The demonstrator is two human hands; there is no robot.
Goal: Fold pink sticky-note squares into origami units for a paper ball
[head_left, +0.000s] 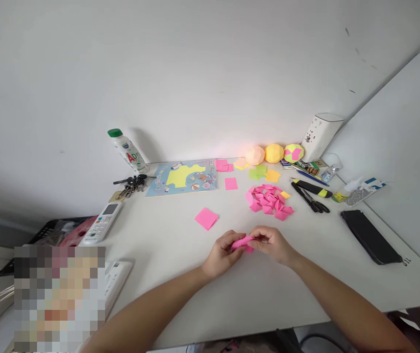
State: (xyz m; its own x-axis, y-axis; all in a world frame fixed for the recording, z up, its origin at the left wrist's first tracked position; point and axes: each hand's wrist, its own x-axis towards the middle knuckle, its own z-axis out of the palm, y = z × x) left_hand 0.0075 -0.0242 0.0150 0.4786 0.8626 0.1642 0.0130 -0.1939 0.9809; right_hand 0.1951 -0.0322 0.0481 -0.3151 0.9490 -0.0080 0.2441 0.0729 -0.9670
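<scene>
Between both hands is a pink paper piece (241, 242), partly folded and held just above the table near its front. My left hand (224, 252) pinches its left end, fingers over the top and thumb below. At the right end, my right hand (271, 245) grips the same paper with thumb and fingertips. A small stack of pink square paper (207, 218) lies to the upper left of my hands. Beyond my right hand sits a pile of folded pink paper units (268, 200). A single pink square (231, 184) lies farther back.
Paper balls (274, 153) line the wall beside a white box (322, 137). Scissors (310, 198), a utility knife (311, 188) and a black pouch (371, 236) lie right. A blue booklet (182, 177), keys (136, 184), a bottle (128, 151) and a remote (103, 221) are left.
</scene>
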